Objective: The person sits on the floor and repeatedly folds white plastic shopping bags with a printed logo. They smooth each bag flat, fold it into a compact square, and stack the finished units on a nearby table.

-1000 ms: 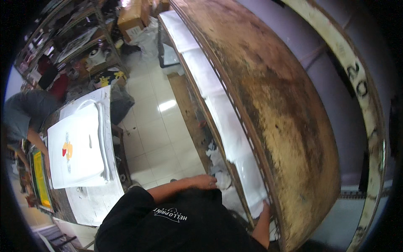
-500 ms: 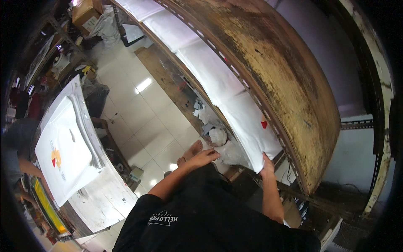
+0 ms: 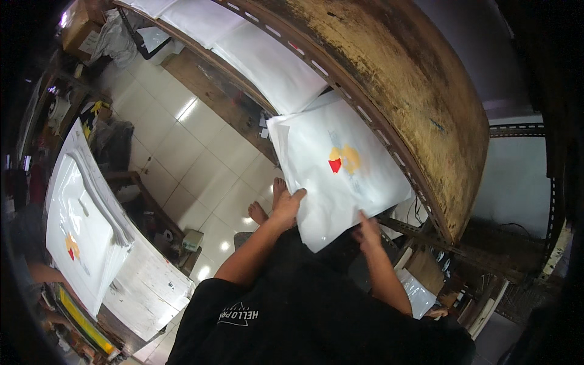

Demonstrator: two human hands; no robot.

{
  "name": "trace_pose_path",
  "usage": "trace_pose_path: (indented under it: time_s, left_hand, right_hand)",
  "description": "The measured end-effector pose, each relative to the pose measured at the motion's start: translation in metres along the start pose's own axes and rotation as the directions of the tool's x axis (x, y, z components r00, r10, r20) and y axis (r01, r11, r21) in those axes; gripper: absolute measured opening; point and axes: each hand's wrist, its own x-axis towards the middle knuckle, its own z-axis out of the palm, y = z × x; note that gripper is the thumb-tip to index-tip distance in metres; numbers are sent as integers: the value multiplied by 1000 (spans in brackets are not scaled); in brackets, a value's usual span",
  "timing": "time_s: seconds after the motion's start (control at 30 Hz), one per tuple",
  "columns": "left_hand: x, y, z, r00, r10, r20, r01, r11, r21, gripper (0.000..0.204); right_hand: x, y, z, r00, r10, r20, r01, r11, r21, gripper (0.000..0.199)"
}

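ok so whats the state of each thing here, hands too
printed sheet: lifted off the shelf, held at its near edge
left hand: gripping the sheet's left edge
right hand: under the sheet's lower edge
sheet stack: lying flat on the white table

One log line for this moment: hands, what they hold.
left hand: holds white printed sheet | right hand: grips sheet's lower edge | stack of sheets: on left table
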Motion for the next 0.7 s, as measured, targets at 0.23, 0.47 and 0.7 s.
trace_pose_path:
  time_s: [0.23,0.47,0.7]
  left_hand:
    - [37,-31,-65,993,106,-46,-107,994,-12,52]
    - [-30,3,-50,981,120,-150,-118,993,22,51]
    - [-39,5,-62,987,43,-154,-29,995,92,46]
  right_hand:
    - [107,-117,-25,533,-843,71,649,353,-674,80]
    - [185,-200,7,659,-628,414,708,332,-623,82]
    - [205,-202,22,669,-567,480,728,373,-575,85]
